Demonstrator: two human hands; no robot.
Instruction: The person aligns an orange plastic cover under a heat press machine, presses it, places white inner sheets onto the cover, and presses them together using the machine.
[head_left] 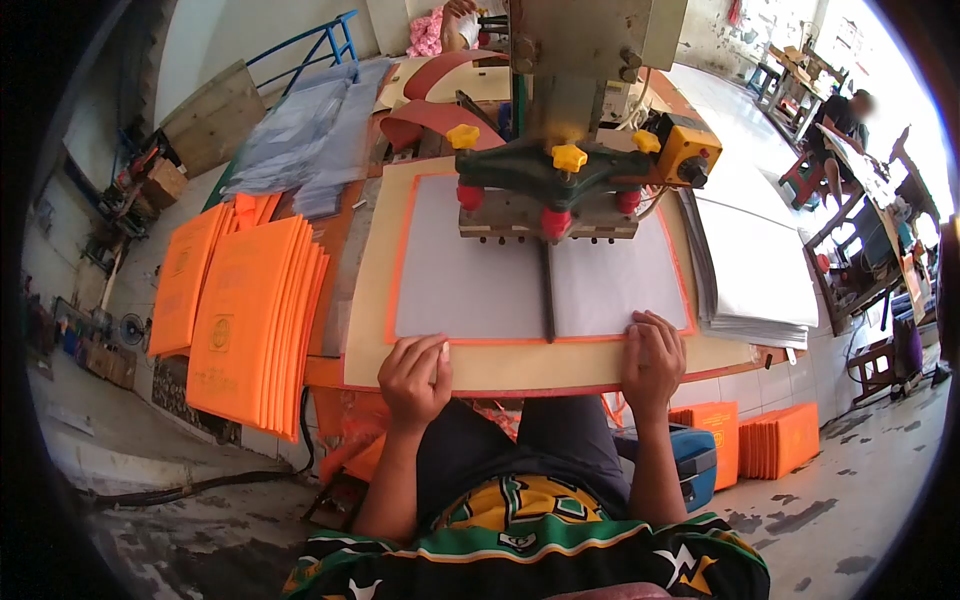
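Observation:
An orange-edged cover with pale grey panels [470, 290] lies open and flat on the tan board [500, 372], under the green press head with yellow knobs and red feet [555, 180]. At the cover's lower left corner rests my left hand [416, 380], its fingers curled together at the edge. My right hand [653, 365] is at the lower right corner, fingers also bent and closed on the edge. A dark strip [549, 290] runs down the middle of the cover between the panels.
Stacks of orange covers [245, 320] stand at the left, with clear plastic sheets [300, 130] behind them. White sheets [755, 250] are piled at the right. A yellow control box [686, 150] hangs beside the press. Another person [848, 120] sits at the far right; a hand [460, 12] shows behind the press.

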